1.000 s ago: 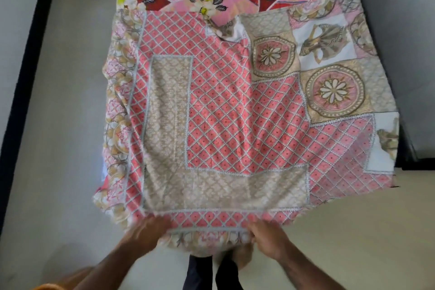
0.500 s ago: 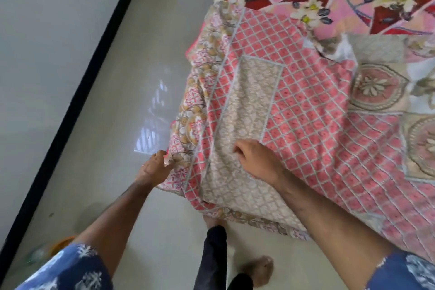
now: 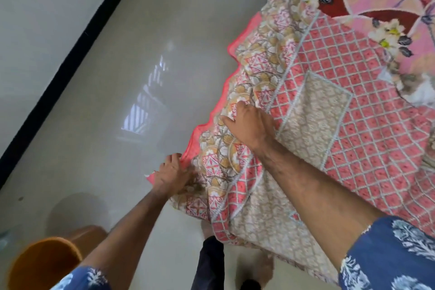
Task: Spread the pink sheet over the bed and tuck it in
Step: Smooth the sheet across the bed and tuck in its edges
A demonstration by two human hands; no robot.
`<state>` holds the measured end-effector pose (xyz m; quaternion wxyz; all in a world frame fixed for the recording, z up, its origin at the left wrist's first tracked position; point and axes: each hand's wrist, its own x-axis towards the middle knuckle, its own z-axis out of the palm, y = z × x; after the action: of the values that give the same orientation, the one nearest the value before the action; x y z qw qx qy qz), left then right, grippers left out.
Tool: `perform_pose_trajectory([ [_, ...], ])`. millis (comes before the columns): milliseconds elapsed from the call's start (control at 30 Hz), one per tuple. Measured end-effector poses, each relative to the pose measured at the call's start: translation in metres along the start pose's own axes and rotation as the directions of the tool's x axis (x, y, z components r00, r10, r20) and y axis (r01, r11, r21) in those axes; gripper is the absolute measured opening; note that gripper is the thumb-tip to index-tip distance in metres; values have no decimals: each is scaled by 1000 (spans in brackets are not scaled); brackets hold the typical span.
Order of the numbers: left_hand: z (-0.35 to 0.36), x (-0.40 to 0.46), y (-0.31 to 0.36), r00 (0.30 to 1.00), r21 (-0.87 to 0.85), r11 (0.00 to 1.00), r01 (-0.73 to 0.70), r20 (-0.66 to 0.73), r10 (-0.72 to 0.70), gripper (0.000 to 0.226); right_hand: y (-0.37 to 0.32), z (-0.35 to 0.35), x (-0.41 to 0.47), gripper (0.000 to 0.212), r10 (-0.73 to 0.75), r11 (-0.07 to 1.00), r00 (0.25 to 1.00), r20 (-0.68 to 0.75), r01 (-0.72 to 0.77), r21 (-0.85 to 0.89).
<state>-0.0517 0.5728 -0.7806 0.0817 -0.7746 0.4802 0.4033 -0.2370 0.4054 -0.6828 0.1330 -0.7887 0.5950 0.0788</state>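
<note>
Since the previous frame the view has swung further toward the bed's left side: the right hand (image 3: 253,127) has travelled from the beige panel out to the floral border, and the left hand (image 3: 170,174) has stayed at the hanging corner. Pink cotton sheet with red lattice print, beige panels and floral border (image 3: 341,125) lies over the near end of the bed, its coral hem (image 3: 207,122) drooping in waves over the side toward the pale glossy tiled floor (image 3: 117,101). Beyond it, a red-and-pink flowered underlying cover (image 3: 381,7) is exposed, so spreading toward the far end appears unfinished. Right hand rests palm-down on the border, fingers loosely spread and pressing; this probably pins the cloth at the mattress edge while the other hand works. Left hand sits lower at the corner; its fingers are curled into the bunched fabric, apparently gripping it to draw it down for tucking, though the fingertips are buried in folds. An orange plastic bucket (image 3: 44,263) stands on the floor at lower left, cut by the frame edge.

Hidden or unclear: mattress and bed frame are wholly covered; the sheet's right and far portions run out of frame; a bare foot below the overhang is blurred.
</note>
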Motion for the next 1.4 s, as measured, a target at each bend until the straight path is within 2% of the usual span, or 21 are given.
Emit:
perform_pose_trajectory([
  [67, -1, 14, -15, 979, -230, 966, 118, 191, -74, 80, -10, -1, 14, 61, 75, 996, 994, 80, -71, -44],
  [100, 0, 17, -18, 960, -277, 950, 147, 272, -69, 82, -12, -1, 18, 58, 95, 994, 991, 96, -88, -70],
  [167, 10, 20, -27, 937, -198, 973, 116, 347, -41, 72, -19, 2, 25, 46, 130, 989, 985, 114, -121, -82],
  [233, 20, 20, -31, 950, -107, 992, 63, 311, -27, 52, -22, 8, 28, 32, 174, 985, 976, 131, -173, -23],
  [267, 22, 18, -32, 968, -117, 992, 37, 251, -6, 41, -22, 11, 28, 27, 189, 981, 972, 136, -192, 8],
  [367, 20, 0, -40, 997, -252, 967, -44, 58, 60, 35, -20, 11, 29, 15, 207, 967, 967, 150, -225, 117],
  [400, 19, -8, -47, 997, -325, 943, -68, -1, 71, 33, -19, 9, 28, 17, 212, 956, 964, 161, -238, 169],
  [467, 16, -28, -66, 995, -434, 898, -72, -89, 37, 24, -22, 5, 23, 26, 206, 930, 962, 177, -248, 270],
  [567, 12, -58, -103, 982, -537, 843, -29, -172, -76, 13, -47, -4, 10, 23, 120, 929, 980, 161, -168, 330],
  [667, 15, -79, -137, 980, -507, 862, -20, -182, -84, 17, -95, -9, -3, 21, 18, 913, 989, 149, -77, 401],
  [733, 21, -82, -145, 989, -457, 889, 6, -131, -74, 21, -128, -9, -5, 19, -57, 907, 989, 135, -5, 422],
  [833, 30, -72, -144, 985, -384, 917, 109, -80, -151, 21, -159, 0, -7, 18, -168, 895, 957, 237, 47, 443],
  [933, 46, -62, -150, 975, -304, 929, 212, -1, -223, 26, -152, 12, -14, 26, -215, 888, 926, 310, 53, 457],
  [1000, 51, -52, -155, 955, -287, 912, 293, 42, -294, 17, -128, 21, -17, 23, -232, 884, 933, 274, 85, 459],
  [1033, 47, -49, -150, 949, -311, 898, 311, 51, -311, 19, -112, 24, -19, 21, -239, 882, 944, 229, 112, 458],
  [1067, 42, -44, -143, 953, -343, 893, 292, 31, -300, 33, -94, 28, -21, 18, -241, 881, 956, 169, 142, 452],
  [1133, 24, -42, -108, 976, -400, 902, 160, -70, -205, 46, -54, 32, -29, 12, -202, 905, 979, 38, 172, 389],
  [1233, -8, -36, -31, 957, -356, 911, -208, -265, 115, 45, 14, 29, -52, 42, -85, 967, 993, -78, 101, 236],
  [1333, -30, -25, 49, 836, -106, 865, -490, -338, 433, 54, 81, 29, -83, 64, 23, 996, 999, -39, -20, 84],
  [1400, -34, -20, 99, 739, 94, 787, -610, -291, 608, 58, 119, 30, -106, 70, 82, 997, 997, -17, -82, 2],
])
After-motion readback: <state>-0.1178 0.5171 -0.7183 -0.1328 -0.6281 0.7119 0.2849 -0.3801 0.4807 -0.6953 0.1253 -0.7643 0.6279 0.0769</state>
